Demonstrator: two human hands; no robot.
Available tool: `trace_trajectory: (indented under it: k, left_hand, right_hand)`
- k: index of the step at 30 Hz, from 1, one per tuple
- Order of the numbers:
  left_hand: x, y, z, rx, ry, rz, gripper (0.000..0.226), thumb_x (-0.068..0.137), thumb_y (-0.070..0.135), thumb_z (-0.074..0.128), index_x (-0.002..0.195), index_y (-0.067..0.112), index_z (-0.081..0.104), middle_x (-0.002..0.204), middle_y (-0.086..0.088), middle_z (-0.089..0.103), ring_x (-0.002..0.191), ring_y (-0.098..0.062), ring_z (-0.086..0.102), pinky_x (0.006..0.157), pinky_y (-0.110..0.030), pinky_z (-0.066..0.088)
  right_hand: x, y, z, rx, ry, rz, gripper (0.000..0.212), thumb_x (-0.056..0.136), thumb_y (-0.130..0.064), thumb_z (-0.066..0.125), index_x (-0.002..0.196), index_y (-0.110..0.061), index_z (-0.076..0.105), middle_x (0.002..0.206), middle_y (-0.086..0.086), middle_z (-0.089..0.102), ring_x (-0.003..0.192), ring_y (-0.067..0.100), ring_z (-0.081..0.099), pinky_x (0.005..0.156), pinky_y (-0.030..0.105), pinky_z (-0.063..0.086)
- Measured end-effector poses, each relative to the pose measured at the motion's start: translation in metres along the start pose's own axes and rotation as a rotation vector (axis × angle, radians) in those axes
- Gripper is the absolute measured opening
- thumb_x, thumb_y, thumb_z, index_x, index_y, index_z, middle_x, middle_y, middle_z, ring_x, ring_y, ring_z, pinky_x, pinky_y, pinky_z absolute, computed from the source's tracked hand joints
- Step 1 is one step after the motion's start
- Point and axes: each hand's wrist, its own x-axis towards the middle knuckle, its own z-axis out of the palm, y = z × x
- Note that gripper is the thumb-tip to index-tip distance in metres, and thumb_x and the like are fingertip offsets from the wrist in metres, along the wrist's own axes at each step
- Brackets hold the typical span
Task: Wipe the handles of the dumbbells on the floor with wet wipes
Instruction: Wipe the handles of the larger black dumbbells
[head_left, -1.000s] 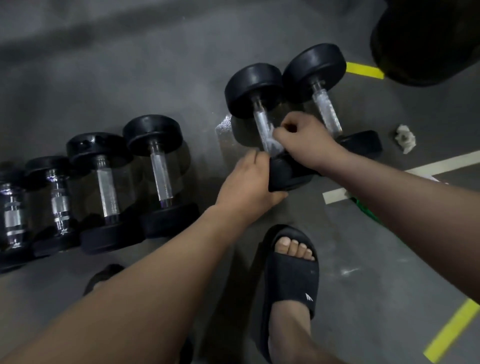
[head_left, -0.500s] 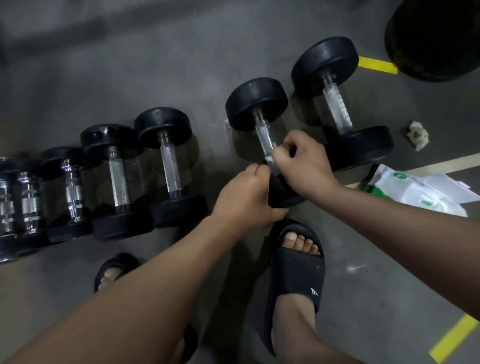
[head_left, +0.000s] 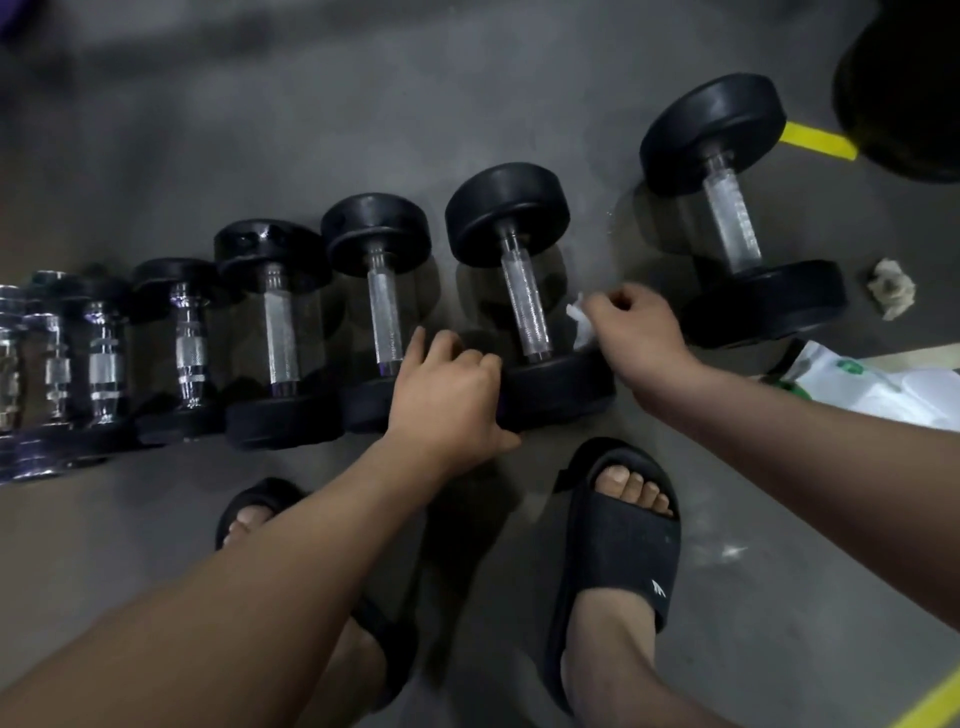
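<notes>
the left hand (head_left: 447, 400) gripped the near head of the second dumbbell from the right (head_left: 506, 213) on the floor (head_left: 363, 130) while the right hand (head_left: 641, 332) pinched a wet wipe (head_left: 581, 325) just beside its knurled handle (head_left: 523, 306), apparently off it, so this handle's wipe looked about finished and the next move would call for wrapping the wipe round another handle.

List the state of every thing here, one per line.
left hand, grips near head of held dumbbell.
right hand, pinches wet wipe.
wet wipe, crumpled, off the handle.
held dumbbell, lying on floor.
rightmost dumbbell, lying apart, untouched.
used wipe, crumpled on floor.
white packet, lying on floor.
</notes>
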Motion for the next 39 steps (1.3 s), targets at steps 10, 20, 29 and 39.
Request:
trace_trajectory:
  k: [10,20,29,39]
  left_hand:
    - [0.028,0.030,-0.020,-0.055,-0.028,0.141,0.064,0.065,0.068,0.064,0.113,0.025,0.057,0.113,0.002,0.062,0.118,-0.028,0.051,0.119,-0.058,0.021]
    - [0.031,0.020,-0.022,-0.047,-0.144,0.108,0.061,0.061,0.066,0.068,0.104,0.026,0.051,0.110,0.002,0.062,0.112,-0.026,0.051,0.102,-0.042,0.038]
    - [0.005,-0.010,-0.014,0.039,-0.063,0.127,0.063,0.062,0.072,0.063,0.100,0.023,0.053,0.104,0.004,0.064,0.108,-0.025,0.052,0.101,-0.041,0.039]
    - [0.010,-0.025,-0.016,0.054,-0.083,0.204,0.066,0.056,0.076,0.059,0.100,0.027,0.058,0.099,0.008,0.064,0.109,-0.023,0.052,0.111,-0.051,0.034]
  right_hand:
    - [0.017,0.005,-0.017,0.125,0.194,0.097,0.024,0.091,-0.023,0.061,0.080,-0.002,0.063,0.062,-0.002,0.057,0.054,0.002,0.053,0.049,0.014,0.037]
    - [0.004,-0.006,-0.003,0.130,0.176,0.078,0.024,0.088,-0.025,0.060,0.069,-0.014,0.050,0.044,-0.015,0.054,0.045,-0.004,0.049,0.053,0.020,0.039]
    - [-0.010,-0.022,0.020,0.134,0.020,0.037,0.023,0.089,-0.030,0.062,0.073,-0.014,0.055,0.060,-0.004,0.052,0.050,0.005,0.045,0.047,0.020,0.038]
    - [-0.016,-0.012,0.038,0.117,0.083,0.042,0.024,0.087,-0.024,0.060,0.066,-0.016,0.050,0.046,-0.011,0.048,0.043,0.000,0.041,0.047,0.021,0.035]
